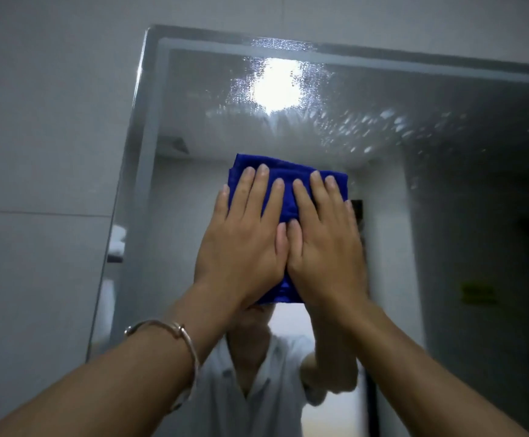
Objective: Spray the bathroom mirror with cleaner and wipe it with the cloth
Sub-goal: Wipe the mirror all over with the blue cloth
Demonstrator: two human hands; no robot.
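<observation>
Head view: left hand and right hand press flat, hiding most of cloth on mirror.

dim room | glare: ceiling light reflected in mirror | soft focus | edges bowed
</observation>
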